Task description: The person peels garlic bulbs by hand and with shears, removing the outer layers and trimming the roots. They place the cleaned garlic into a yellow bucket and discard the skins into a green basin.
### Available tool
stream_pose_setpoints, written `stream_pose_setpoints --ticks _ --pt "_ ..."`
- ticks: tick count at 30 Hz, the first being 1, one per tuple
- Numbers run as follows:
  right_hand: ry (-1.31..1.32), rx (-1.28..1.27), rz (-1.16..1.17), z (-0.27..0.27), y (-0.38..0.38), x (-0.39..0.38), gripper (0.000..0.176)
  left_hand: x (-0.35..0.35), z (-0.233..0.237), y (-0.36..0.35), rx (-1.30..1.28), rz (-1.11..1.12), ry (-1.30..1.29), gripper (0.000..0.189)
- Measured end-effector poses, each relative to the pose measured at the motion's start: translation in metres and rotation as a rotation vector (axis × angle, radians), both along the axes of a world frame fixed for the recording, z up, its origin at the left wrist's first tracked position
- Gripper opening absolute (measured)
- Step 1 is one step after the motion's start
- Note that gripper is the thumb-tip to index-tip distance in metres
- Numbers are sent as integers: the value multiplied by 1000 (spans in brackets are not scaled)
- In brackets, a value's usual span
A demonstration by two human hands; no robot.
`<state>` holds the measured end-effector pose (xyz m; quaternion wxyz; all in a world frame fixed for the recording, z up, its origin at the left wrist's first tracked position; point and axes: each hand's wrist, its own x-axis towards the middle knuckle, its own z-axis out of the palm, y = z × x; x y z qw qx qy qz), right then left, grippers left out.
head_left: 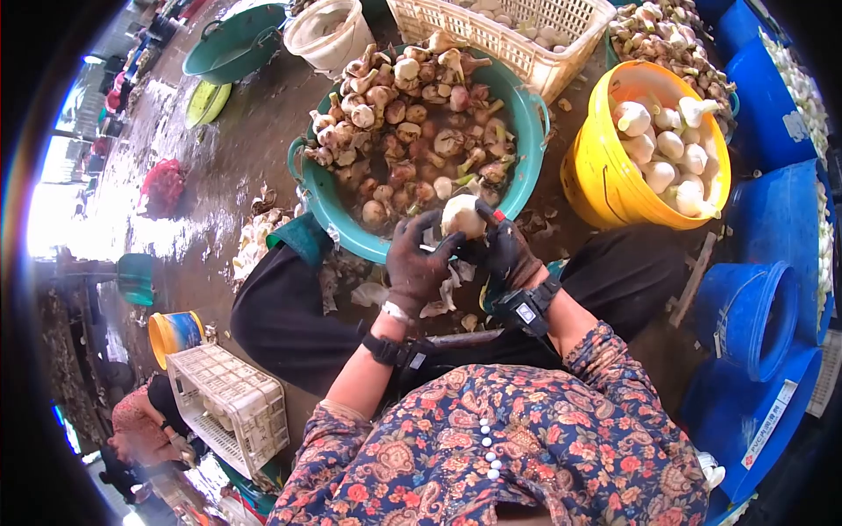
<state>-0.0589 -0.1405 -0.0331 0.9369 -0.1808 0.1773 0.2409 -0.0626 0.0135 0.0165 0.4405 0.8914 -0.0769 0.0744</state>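
A pale peeled garlic bulb [462,216] is held up at the near rim of a teal tub [305,180]. My left hand [419,263], in a dark glove, is closed with its fingertips against the bulb's left and lower side. On the bulb's right, my right hand [511,252], also gloved, is closed around a small dark tool with a red part [499,216], perhaps a knife; its blade cannot be made out. Unpeeled garlic bulbs [408,131] lie heaped in the tub, some in murky water. Peeled skins [370,294] lie below my hands.
A yellow bucket [583,175] of white garlic bulbs stands at the right, beside blue containers [741,307]. Behind the tub are a cream crate [526,66] and a white bucket [329,39]. Another person [145,425] sits at lower left near a white crate [230,399].
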Motion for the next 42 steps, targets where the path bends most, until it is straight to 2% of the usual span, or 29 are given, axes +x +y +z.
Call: stream_pose_setpoints --ticks 1,4,5,8,9,10,11,12,14,15,16,18,19,20,22,23,26,28,30,31,33,34,36,38,40,41,42 --pt "22 35 20 17 1 -2 42 6 -7 -2 -40 -4 -4 28" --pt "34 108 61 22 -2 -6 41 14 -15 -4 -112 -18 -5 25" --pt "21 29 56 5 -3 -4 40 15 -15 -2 -144 -37 58 23" --pt "5 -71 49 4 -1 -5 41 15 -13 6 -149 -45 170 16" --pt "2 -72 55 7 2 -6 41 15 -21 12 30 5 132 16" --pt "-90 -86 -54 14 6 -7 42 15 -33 20 210 52 92 17" --pt "-183 -100 -165 20 8 -7 43 13 -50 34 245 70 200 27" --pt "-185 -100 -168 25 7 -6 43 10 -45 34 246 67 197 27" --pt "-88 -95 -132 31 3 -6 47 2 -35 31 -199 96 207 46" --pt "-95 -174 -29 21 4 -6 50 0 -21 24 -306 9 251 65" --pt "-94 -173 -23 17 8 -7 50 1 -20 18 -307 15 252 65" --pt "4 -161 186 17 14 -6 51 9 -19 9 -109 -237 68 72" --pt "135 -313 322 28 9 -6 50 12 -21 8 -66 -198 85 76" --pt "130 -314 320 25 9 -6 50 15 -21 9 -66 -199 80 76" --pt "-332 -1099 100 10 12 -9 47 17 -18 14 -57 -208 243 74" --pt "-404 -1328 -26 2 12 -9 42 15 -18 16 -19 -215 220 73" --pt "-541 -1450 -70 6 17 -9 36 12 -10 21 112 -295 102 71" --pt "-617 -1511 -96 8 15 -5 34 13 -8 24 106 -308 108 72" --pt "-732 -1610 99 8 9 -5 30 12 -6 28 151 -339 148 68" --pt "-731 -1612 98 6 6 -6 30 14 -6 31 150 -341 148 68" --pt "-772 -1373 92 3 3 -7 26 18 -8 39 -41 -436 260 69" --pt "-773 -1373 91 5 0 -6 26 19 -8 44 -41 -436 259 69" --pt "-341 -787 239 10 -5 -3 26 21 -4 51 -424 -462 631 67" --pt "-401 -815 234 5 -2 -4 29 19 2 46 -406 -474 621 68" --pt "-140 -740 139 2 7 -3 36 11 7 31 -757 -334 710 66" --pt "9 -522 254 1 4 -5 46 9 8 24 -776 -311 679 67" --pt "11 -522 252 23 7 -8 46 9 5 22 -775 -312 680 67"
